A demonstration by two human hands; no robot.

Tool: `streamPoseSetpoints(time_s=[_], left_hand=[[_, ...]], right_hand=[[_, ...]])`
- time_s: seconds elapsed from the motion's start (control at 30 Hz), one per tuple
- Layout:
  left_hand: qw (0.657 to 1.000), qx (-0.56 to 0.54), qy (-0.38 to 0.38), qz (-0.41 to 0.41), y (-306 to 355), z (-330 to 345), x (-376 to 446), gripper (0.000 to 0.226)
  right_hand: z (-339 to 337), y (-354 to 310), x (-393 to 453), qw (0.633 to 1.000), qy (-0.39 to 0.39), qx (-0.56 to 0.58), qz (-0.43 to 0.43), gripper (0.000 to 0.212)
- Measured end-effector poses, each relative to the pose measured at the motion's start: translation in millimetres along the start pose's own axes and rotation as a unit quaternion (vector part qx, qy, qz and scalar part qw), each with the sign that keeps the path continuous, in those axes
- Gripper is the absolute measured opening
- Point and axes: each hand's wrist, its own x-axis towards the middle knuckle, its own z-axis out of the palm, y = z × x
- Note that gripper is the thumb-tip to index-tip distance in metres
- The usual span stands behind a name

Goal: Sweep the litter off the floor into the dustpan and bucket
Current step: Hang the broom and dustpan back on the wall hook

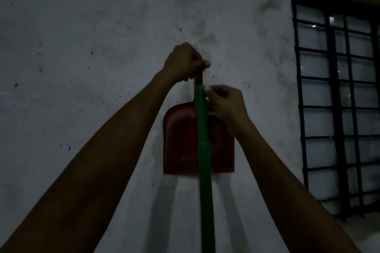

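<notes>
A red dustpan point(181, 141) hangs flat against the wall, handle up, at the centre of the head view. My left hand point(185, 62) grips the top of its handle, fingers curled round it. In front of the pan a green broom handle point(202, 133) runs straight up from the bottom edge. My right hand point(224, 101) holds the broom handle's upper end from the right side, fingers curled against it. The broom head, the bucket and the floor are out of view.
The pale plaster wall point(92, 57) is stained and fills most of the view in dim light. A window with a dark metal grille point(337, 98) stands at the right, its sill low in the right corner.
</notes>
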Motion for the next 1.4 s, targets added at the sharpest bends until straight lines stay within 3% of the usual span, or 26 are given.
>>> streamPoseSetpoints(time_s=[0.27, 0.43, 0.6, 0.77, 0.97, 1.1, 1.4], left_hand=[[0.995, -0.082, 0.035, -0.037, -5, 5, 15, 0.029], [0.979, -0.174, 0.091, -0.059, -11, 2, 25, 0.016], [0.954, -0.243, 0.099, -0.142, -24, 6, 34, 0.018], [0.934, -0.244, 0.186, -0.182, -33, 20, 56, 0.018], [0.93, -0.189, 0.199, -0.243, -41, 39, 78, 0.013], [0.923, -0.164, 0.212, -0.277, -48, 44, 78, 0.025], [0.935, -0.202, 0.2, -0.21, -49, 47, 62, 0.011]], right_hand=[[0, -35, 64, 1.0, -0.019, -0.014, -0.005, 0.009], [12, -44, 96, 0.993, 0.027, -0.091, -0.063, 0.018], [16, -47, 134, 0.991, 0.042, -0.116, -0.053, 0.016], [19, -39, 163, 0.987, 0.046, -0.15, -0.021, 0.013], [24, -29, 180, 0.989, 0.074, -0.119, 0.043, 0.015], [25, -20, 183, 0.99, 0.067, -0.087, 0.09, 0.025], [28, -8, 178, 0.988, 0.059, -0.057, 0.132, 0.031]])
